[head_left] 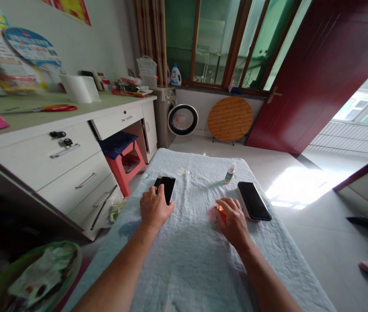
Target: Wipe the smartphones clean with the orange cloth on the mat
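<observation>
Both hands lie on the pale blue towel. The left hand, loosely curved, rests its fingers on the near end of a black phone left of the towel's middle; whether it grips cannot be told. The right hand curls closed over a small orange thing, with a second phone just beside it at the towel's right edge.

Pale blue towel spread over the table. Left hand clasps near end of black phone lying flat. Right hand covers small pink-orange item, grip unclear. Second phone just beside it; small bottle upright beyond.
</observation>
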Demonstrator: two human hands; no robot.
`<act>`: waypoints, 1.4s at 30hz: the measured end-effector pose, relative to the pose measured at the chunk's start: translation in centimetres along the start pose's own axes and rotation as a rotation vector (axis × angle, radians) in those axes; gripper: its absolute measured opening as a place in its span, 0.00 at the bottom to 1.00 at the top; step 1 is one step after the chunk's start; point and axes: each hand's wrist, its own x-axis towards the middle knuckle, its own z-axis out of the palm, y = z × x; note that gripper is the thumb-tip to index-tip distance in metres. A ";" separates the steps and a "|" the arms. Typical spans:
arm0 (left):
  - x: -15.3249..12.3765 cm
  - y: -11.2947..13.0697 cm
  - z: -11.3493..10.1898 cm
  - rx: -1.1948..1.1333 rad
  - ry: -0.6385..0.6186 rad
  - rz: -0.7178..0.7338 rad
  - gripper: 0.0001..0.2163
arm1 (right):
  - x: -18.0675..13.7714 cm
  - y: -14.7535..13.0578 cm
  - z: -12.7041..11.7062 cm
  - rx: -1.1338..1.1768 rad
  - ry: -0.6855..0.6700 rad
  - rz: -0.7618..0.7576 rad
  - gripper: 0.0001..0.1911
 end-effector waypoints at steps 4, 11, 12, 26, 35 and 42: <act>-0.2 0.1 -0.3 0.000 0.003 0.034 0.23 | 0.0 0.0 0.0 0.004 -0.006 -0.003 0.11; -0.1 -0.1 -0.5 0.002 -0.007 0.069 0.21 | -0.1 0.1 0.1 0.002 -0.005 -0.006 0.11; -0.1 -0.1 -0.4 0.000 -0.010 0.069 0.22 | -0.1 0.0 0.1 -0.001 -0.008 -0.004 0.11; 0.1 -0.4 -0.1 -0.056 0.025 0.124 0.18 | -0.1 -0.1 -0.1 0.016 -0.016 0.009 0.11; 0.5 -0.5 0.2 -0.194 0.124 0.223 0.19 | 0.0 -0.2 0.0 0.001 0.000 0.009 0.11; -1.8 2.1 0.6 -0.251 0.087 0.469 0.21 | -0.2 0.2 0.2 -0.023 0.032 0.017 0.13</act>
